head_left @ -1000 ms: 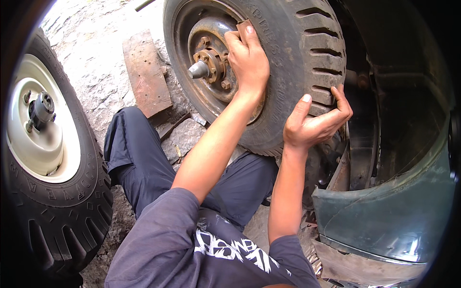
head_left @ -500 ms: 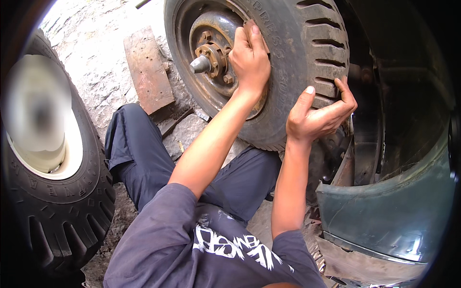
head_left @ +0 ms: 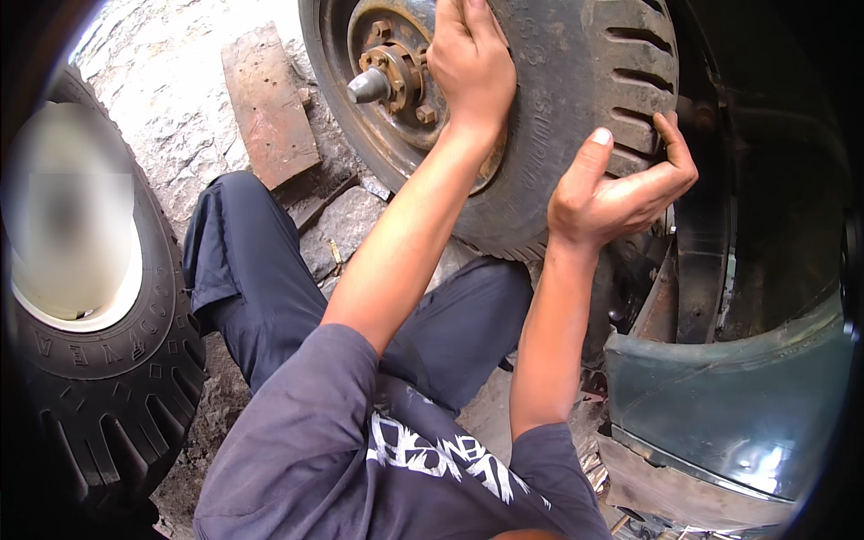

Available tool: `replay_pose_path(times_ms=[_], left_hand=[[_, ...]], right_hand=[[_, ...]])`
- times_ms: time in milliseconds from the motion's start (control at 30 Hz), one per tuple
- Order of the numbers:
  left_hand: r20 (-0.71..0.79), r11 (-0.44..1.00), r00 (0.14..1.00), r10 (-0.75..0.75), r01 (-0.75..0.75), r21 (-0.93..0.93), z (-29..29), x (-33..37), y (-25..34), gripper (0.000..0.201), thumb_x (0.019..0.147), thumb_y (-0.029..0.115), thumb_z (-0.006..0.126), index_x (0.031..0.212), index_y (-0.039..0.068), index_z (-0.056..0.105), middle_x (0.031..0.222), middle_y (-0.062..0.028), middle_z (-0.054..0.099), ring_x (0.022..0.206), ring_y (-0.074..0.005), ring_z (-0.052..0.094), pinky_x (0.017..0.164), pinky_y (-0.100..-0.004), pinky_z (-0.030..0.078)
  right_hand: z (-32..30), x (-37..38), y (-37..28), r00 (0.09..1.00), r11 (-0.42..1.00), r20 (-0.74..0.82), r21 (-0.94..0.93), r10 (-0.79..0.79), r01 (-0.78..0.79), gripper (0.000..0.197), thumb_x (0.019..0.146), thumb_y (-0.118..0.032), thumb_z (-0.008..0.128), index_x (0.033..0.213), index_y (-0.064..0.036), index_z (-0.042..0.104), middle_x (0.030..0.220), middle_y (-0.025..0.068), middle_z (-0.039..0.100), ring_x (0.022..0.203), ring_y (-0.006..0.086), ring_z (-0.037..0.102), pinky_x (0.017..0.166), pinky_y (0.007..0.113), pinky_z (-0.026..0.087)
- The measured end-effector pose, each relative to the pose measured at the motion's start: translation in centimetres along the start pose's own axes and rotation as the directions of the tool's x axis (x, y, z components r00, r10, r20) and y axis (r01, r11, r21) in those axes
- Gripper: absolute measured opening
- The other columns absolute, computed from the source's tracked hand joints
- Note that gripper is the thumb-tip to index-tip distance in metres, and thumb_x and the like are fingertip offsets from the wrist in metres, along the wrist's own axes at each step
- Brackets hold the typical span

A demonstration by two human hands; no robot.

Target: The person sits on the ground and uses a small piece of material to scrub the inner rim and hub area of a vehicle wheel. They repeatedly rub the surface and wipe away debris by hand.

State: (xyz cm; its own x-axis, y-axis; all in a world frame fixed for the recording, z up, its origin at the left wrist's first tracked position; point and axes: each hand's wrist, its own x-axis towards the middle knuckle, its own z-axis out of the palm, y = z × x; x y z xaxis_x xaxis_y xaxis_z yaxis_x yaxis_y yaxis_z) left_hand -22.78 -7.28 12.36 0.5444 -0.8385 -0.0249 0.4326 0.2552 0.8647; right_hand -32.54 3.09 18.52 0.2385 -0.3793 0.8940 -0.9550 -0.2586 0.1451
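Note:
A black tyre (head_left: 531, 180) on a rusty wheel rim (head_left: 423, 162) stands upright in front of me, with bolts around a grey-capped hub (head_left: 369, 86). My left hand (head_left: 472, 76) is closed at the right edge of the rim, its fingertips cut off by the top of the picture; whether it also holds something small is hidden. Against the deep-grooved tread on the right side rests my right hand (head_left: 621, 193), cupped, thumb and fingers apart. Both forearms reach up from the lower part of the picture, and my knees are bent below the wheel.
Another tyre with a cream rim (head_left: 126, 292) stands at my left. A worn reddish-brown board (head_left: 270, 108) lies on the pale stony ground beyond my knee. To the right curves a dark green vehicle panel (head_left: 720, 405), with a dark wheel well (head_left: 774, 234) above it.
The wheel and both hands sit a little higher in the picture; the right hand and tread also sit farther right. My hands keep the same hold.

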Motion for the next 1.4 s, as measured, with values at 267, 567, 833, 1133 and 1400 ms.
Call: replay_pose_path(times_ms=[267, 567, 833, 1133, 1400], left_hand=[[0.036, 0.927, 0.936, 0.349, -0.351, 0.132, -1.0, -3.8, -3.1, 0.032, 0.114, 0.024, 0.056, 0.090, 0.002, 0.055, 0.076, -0.0204, 0.066, 0.074, -0.0438, 0.067, 0.072, -0.0574, 0.047], [-0.092, 0.834, 0.836, 0.541, -0.520, 0.185, -0.2, -0.3, -3.4, 0.034, 0.116, 0.028, 0.053, 0.100, -0.001, 0.059, 0.093, -0.0204, 0.060, 0.092, -0.0378, 0.059, 0.084, -0.0470, 0.047], [-0.046, 0.927, 0.926, 0.375, -0.374, 0.035, 0.5, -2.2, -3.6, 0.033, 0.116, 0.028, 0.054, 0.101, -0.002, 0.060, 0.102, -0.0194, 0.056, 0.104, -0.0357, 0.053, 0.094, -0.0470, 0.045], [-0.045, 0.931, 0.934, 0.354, -0.347, 0.116, -0.1, -0.6, -2.7, 0.034, 0.116, 0.027, 0.052, 0.112, -0.005, 0.064, 0.117, -0.0277, 0.057, 0.114, -0.0428, 0.054, 0.101, -0.0519, 0.043], [-0.050, 0.953, 0.952, 0.302, -0.302, -0.009, 0.3, -2.8, -2.8, 0.034, 0.116, 0.029, 0.052, 0.117, -0.002, 0.066, 0.128, -0.0226, 0.053, 0.127, -0.0377, 0.049, 0.109, -0.0470, 0.042]], right_hand=[[0.0, -0.3, 0.3, 1.000, 0.998, 0.001, 0.053, 0.018, -0.018, 0.054, 0.090, -0.034, 0.070, 0.126, 0.0042, 0.057, 0.122, 0.0212, 0.064, 0.117, 0.0402, 0.061, 0.104, 0.050, 0.046], [0.2, 0.0, 0.3, 1.000, 0.998, -0.010, 0.065, -0.017, 0.017, 0.054, 0.088, -0.033, 0.070, 0.125, 0.0042, 0.058, 0.120, 0.0210, 0.063, 0.116, 0.0397, 0.061, 0.103, 0.049, 0.047], [-0.1, -0.1, 0.4, 1.000, 0.998, -0.002, 0.055, 0.016, -0.016, 0.054, 0.089, -0.034, 0.070, 0.125, 0.0048, 0.057, 0.120, 0.0215, 0.063, 0.117, 0.0408, 0.061, 0.104, 0.051, 0.047], [-0.2, 0.0, -0.2, 1.000, 0.998, 0.017, 0.053, 0.014, -0.015, 0.051, 0.087, -0.023, 0.070, 0.128, 0.0048, 0.058, 0.123, 0.0208, 0.061, 0.120, 0.0398, 0.061, 0.109, 0.051, 0.045], [-0.5, -0.2, -0.3, 0.995, 0.994, 0.029, 0.060, 0.092, -0.094, 0.057, 0.090, -0.037, 0.069, 0.127, 0.0046, 0.056, 0.124, 0.0228, 0.060, 0.119, 0.0411, 0.060, 0.107, 0.052, 0.044]])
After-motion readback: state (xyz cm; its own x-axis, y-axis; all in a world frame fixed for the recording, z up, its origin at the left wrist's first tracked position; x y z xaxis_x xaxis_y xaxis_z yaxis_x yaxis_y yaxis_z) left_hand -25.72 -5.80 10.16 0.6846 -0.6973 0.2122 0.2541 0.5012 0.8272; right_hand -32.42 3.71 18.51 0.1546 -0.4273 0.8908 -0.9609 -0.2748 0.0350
